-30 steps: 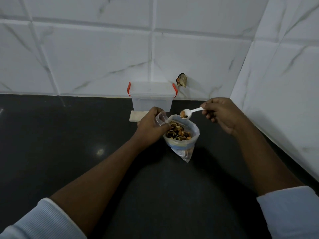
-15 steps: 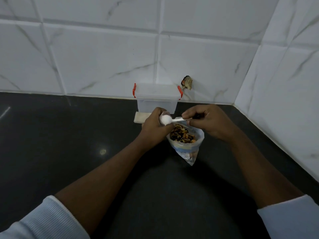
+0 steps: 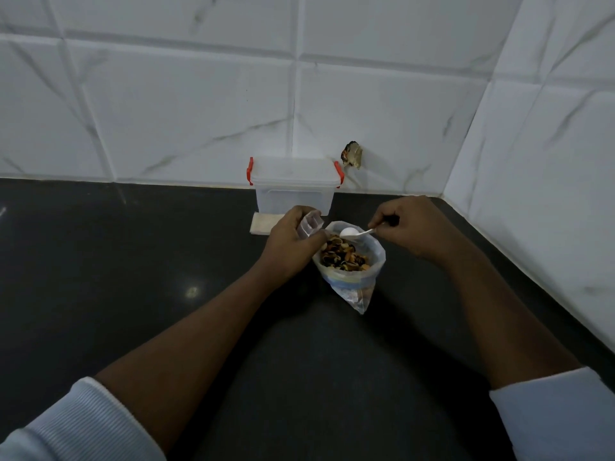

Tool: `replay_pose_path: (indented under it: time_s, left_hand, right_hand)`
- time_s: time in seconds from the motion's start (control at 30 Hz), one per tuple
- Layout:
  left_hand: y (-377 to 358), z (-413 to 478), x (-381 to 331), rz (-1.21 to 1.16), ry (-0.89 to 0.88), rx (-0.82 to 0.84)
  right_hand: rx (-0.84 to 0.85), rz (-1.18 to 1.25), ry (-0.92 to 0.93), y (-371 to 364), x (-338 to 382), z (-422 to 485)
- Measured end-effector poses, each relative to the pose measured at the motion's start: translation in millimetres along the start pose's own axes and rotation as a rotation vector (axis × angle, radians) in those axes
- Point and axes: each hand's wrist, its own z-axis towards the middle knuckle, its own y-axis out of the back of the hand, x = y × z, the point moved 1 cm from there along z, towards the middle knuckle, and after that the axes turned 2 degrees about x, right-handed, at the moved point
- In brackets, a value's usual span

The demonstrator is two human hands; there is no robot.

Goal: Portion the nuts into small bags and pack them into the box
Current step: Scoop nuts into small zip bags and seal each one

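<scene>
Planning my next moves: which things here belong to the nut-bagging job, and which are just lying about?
Job: small bag in left hand; spoon in right hand; big bag of nuts; lidded box.
Lying about: flat pale packet by the box (purpose unclear); brown thing on the wall.

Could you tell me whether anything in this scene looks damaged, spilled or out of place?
One thing stands out: a ragged dark patch breaks the white wall tile just right of the lidded box, and it looks like a broken hole. The nuts are not spilled on the counter.
</scene>
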Motion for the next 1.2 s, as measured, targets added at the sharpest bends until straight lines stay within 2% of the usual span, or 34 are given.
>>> replay_pose_path:
  time_s: [0.13, 0.23, 0.37, 0.5, 0.7, 0.87, 1.1, 1.2]
  left_hand:
    - [1.4, 0.1, 2.1, -0.025, 0.0, -0.013]
    - [1.6, -0.2, 1.9, -0.03, 0.007, -0.01]
    - [0.1, -0.2, 1.3, -0.028, 0.018, -0.011]
    - [0.6, 0.3, 1.1, -0.01, 0.009, -0.012]
    - [0.7, 0.7, 1.7, 0.003, 0.008, 0.008]
    - [0.4, 0.1, 0.3, 0.01, 0.006, 0.013]
    - [0.3, -0.8, -0.2, 0.002, -0.006, 0.025]
    - [0.2, -1.7, -0.9, -0.014, -0.012, 0.031]
  right_hand:
    - [0.051, -0.108, -0.015, -6.7, 2.0, 1.6]
    - [0.132, -0.084, -0.041, -3.4, 4.6, 0.7]
    - [0.093, -0.031, -0.071, -2.3, 6.1, -0.3]
    - [0.064, 0.141, -0.173, -2.3, -1.4, 0.3]
    - [-0.032, 0.534, -0.39, -14.0, -13.7, 1.0]
    - [-0.106, 0.716, -0.493, -14.6, -21.7, 3.0]
    - [-0.098, 1.065, -0.354, -15.4, -0.8, 5.4]
    - [-0.093, 1.039, -0.203, -23.1, 12.8, 5.3]
